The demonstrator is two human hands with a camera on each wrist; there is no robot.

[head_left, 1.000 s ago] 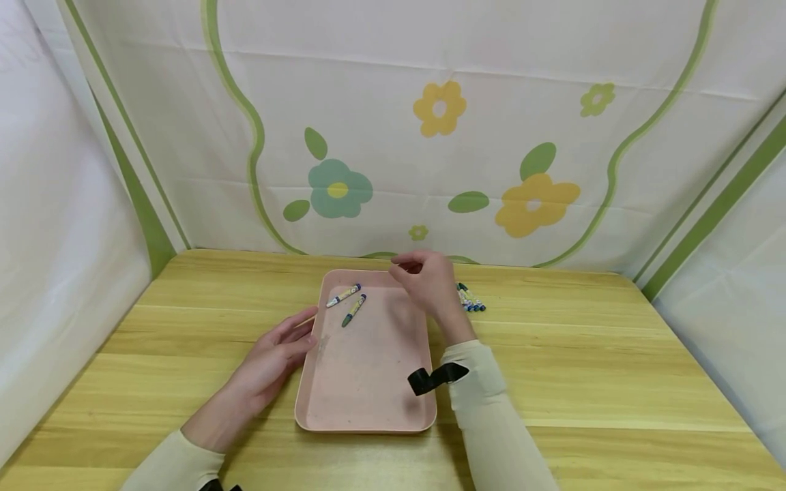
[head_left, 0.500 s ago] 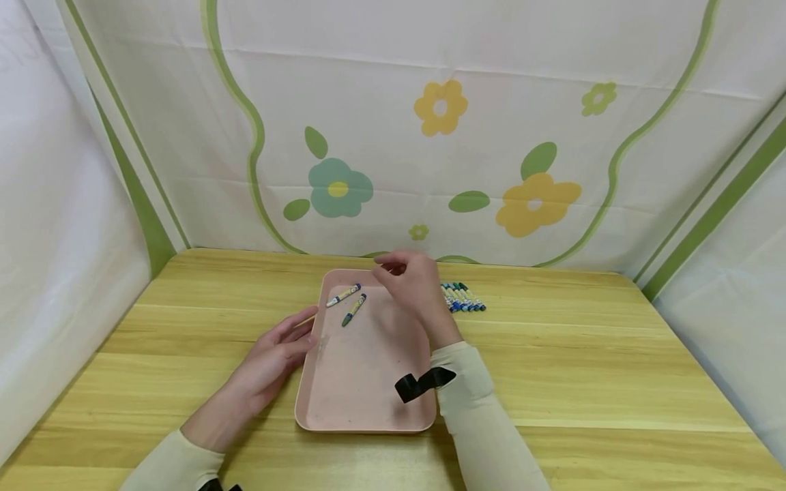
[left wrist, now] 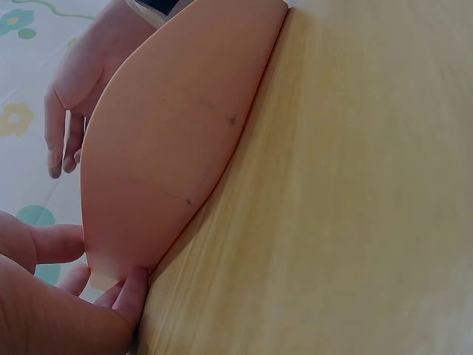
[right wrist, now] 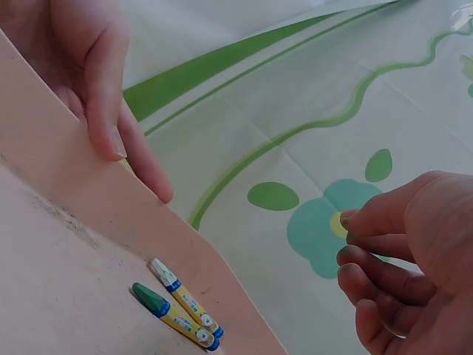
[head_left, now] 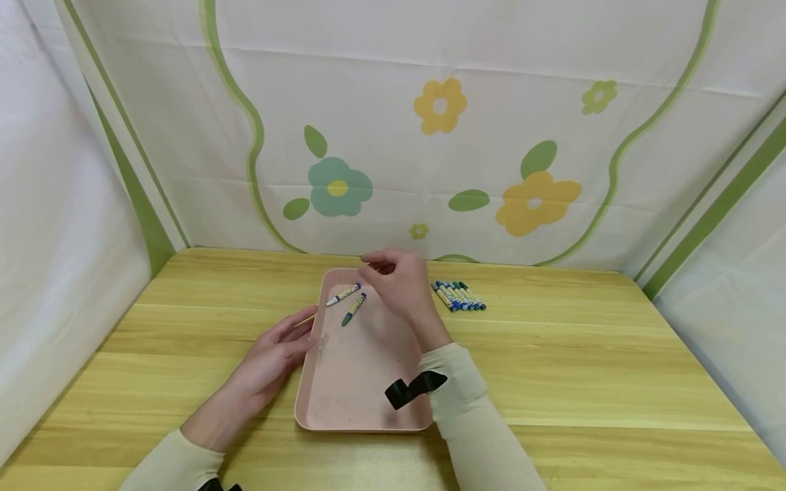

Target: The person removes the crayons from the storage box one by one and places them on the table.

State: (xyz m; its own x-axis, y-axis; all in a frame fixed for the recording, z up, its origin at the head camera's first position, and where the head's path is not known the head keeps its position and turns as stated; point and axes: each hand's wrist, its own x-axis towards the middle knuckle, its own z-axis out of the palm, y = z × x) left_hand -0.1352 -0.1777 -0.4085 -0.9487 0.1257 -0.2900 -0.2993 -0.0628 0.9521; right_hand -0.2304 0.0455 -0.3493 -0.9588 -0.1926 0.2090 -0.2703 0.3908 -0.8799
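A shallow pink tray (head_left: 356, 382) lies on the wooden table. My left hand (head_left: 270, 361) rests at its left side, thumb tip at the rim and fairly straight fingers along the outer wall. Two crayons lie near the tray's far left corner: one white-tipped (right wrist: 176, 285), one green-tipped (right wrist: 164, 310), both in yellow wrappers with blue bands. Above the tray's far end hovers my right hand (head_left: 402, 286), fingers loosely bent. Between its thumb and fingertips (right wrist: 351, 255) nothing shows in the right wrist view.
Right of the tray, several more crayons (head_left: 459, 296) lie side by side in a slanted row on the table (head_left: 583, 368). A white curtain (head_left: 381, 123) with printed flowers rises behind the table's far edge, and plain white cloth hangs at both sides.
My right hand has moved left over the tray's far end, uncovering the row of crayons beside it. The left hand, the tray and its two crayons have stayed in place.
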